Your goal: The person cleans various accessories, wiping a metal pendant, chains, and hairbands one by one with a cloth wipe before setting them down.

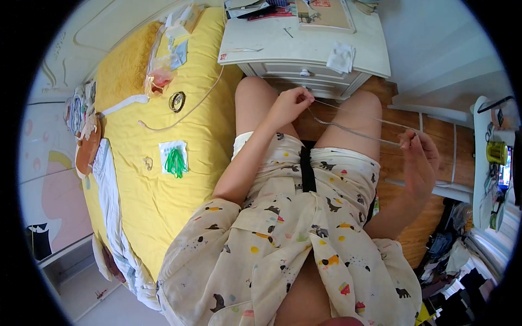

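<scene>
Silver-toned chain, doubled: left hand pinched closed on one end, right hand on the other. Loosened fingertips could drop it beneath them.

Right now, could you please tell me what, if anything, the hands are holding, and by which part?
A thin chain, spanning in two strands: the left hand pinches it at one end of the span, the right hand at the other.

Chain: fingers are hiding the gripped sections.
Papers: top edge is cropping them.
Screen: details are blurring.
</scene>
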The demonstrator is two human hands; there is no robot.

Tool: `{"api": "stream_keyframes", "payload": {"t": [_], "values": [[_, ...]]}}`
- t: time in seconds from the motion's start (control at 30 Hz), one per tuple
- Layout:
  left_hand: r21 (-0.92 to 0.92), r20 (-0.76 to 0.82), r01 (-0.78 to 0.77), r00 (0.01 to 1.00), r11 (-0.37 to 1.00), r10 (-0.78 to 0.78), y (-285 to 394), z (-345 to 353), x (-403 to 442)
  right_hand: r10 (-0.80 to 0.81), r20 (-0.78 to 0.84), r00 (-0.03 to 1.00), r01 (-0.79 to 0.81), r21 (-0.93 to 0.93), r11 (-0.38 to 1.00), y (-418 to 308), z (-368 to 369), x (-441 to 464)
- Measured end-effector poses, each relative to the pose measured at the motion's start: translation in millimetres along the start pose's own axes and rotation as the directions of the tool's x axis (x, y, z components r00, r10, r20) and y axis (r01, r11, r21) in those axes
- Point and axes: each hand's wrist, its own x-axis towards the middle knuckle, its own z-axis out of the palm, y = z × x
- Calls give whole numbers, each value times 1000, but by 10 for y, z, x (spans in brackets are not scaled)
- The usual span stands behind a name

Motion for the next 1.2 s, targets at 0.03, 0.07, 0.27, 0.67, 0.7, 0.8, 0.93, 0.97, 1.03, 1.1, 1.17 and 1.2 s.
{"api": "stream_keyframes", "payload": {"t": [0.03,0.07,0.27,0.67,0.7,0.8,0.93,0.97,1.03,1.1,1.17,1.2], "values": [[19,13,1,1000,1000,-2,-25,17,11,23,9,1000,-23,-33,999,31,-2,3],[20,27,8,1000,1000,-8,-66,42,18,47,17,999,-45,-66,997,86,-10,2],[37,132,27,991,999,-31,-254,136,70,56,97,994,-58,20,998,86,297,87],[399,-201,-258,912,880,359,443,92,914,155,143,978,-131,-164,978,183,527,205],[441,-238,-242,897,864,372,426,104,1038,147,154,977,-121,-167,978,201,521,213],[524,-319,-151,877,838,358,399,141,1381,173,136,976,-157,-124,980,205,543,220],[535,-362,73,920,842,150,429,210,1684,197,108,974,-185,-111,976,219,554,250],[536,-371,133,924,834,90,438,223,1734,205,112,972,-193,-109,975,229,546,258],[535,-361,173,932,827,39,430,243,1833,208,126,970,-194,-115,974,240,535,277],[484,-339,184,941,856,-11,424,228,1867,197,147,969,-178,-135,975,244,528,313],[372,-301,167,952,913,-51,457,195,1861,203,130,970,-183,-153,971,229,544,322],[303,-285,109,958,947,-19,551,173,1786,207,122,971,-186,-162,969,227,549,328]]}}
